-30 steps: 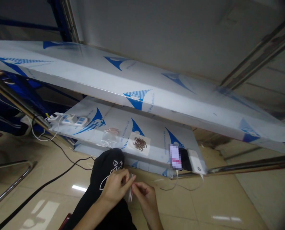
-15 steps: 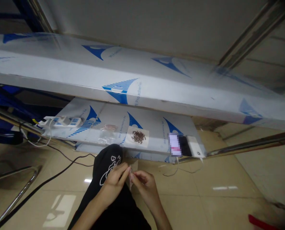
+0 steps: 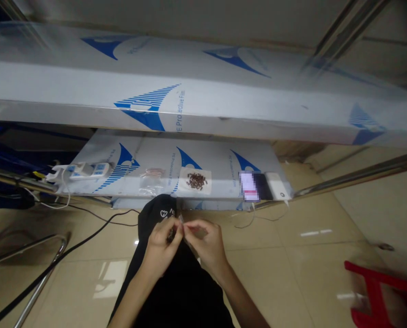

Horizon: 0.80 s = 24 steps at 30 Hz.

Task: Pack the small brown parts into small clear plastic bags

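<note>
Over the knee, my left hand (image 3: 162, 241) and my right hand (image 3: 205, 241) meet fingertip to fingertip, both pinching a small clear plastic bag (image 3: 181, 219). Only a thin translucent edge of it shows; the rest is hidden by the fingers. Dark brown bits show in the gap between my left thumb and fingers, too small to name. On the lower shelf ahead, a pile of small brown pellet-like pieces (image 3: 197, 181) lies on a white square sheet (image 3: 186, 187). To its left is a clear plastic packet (image 3: 151, 184) with pinkish contents.
A white power strip (image 3: 99, 170) with cables sits at the lower shelf's left end. A phone (image 3: 249, 186) and a white device (image 3: 275, 186) lie at its right end. The film-covered upper shelf (image 3: 224, 102) overhangs behind. A red stool (image 3: 374, 291) stands at lower right.
The view has shifted, bringing more of the red stool in. My hands have risen slightly and tilted; the bag that hung below my fingers now shows only a small edge above them.
</note>
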### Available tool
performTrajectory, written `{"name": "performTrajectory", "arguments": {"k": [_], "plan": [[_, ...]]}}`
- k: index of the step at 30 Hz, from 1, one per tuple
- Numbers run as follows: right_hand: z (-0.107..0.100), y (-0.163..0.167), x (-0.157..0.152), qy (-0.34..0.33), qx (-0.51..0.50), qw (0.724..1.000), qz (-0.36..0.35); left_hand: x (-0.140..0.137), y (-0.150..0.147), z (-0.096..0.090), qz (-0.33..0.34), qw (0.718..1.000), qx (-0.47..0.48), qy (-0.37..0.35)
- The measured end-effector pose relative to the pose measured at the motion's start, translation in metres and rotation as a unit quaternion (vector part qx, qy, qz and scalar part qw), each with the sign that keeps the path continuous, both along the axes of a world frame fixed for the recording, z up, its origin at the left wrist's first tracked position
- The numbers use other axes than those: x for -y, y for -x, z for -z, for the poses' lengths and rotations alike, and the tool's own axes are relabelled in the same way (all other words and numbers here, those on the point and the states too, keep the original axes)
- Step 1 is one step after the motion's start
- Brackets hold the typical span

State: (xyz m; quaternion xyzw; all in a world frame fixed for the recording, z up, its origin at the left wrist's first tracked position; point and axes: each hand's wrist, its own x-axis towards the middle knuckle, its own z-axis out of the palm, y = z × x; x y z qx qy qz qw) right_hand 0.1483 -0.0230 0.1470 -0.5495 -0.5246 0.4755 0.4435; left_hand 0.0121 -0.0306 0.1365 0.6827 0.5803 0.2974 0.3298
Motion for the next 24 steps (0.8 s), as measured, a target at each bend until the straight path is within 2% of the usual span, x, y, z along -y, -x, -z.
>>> {"name": "performTrajectory", "arguments": {"k": [6,11,14,18,24], "plan": [[0.007,-0.003,0.001,-0.019,0.027,0.999,0.000,-0.002,-0.001,0.000,0.043,0.999,-0.026,-0.004],[0.021,-0.008,0.004,-0.017,0.080,0.996,-0.019,-0.001,-0.008,0.002,0.063,0.979,-0.184,-0.056],[0.025,-0.013,0.005,0.005,0.072,0.997,-0.015,0.002,-0.010,0.003,0.062,0.970,-0.224,-0.078],[0.020,-0.020,0.005,0.011,0.076,0.997,0.019,0.004,-0.010,0.005,0.058,0.969,-0.229,-0.074],[0.016,-0.021,0.007,-0.012,0.140,0.990,0.016,0.000,-0.014,0.006,0.110,0.979,-0.164,-0.045]]}}
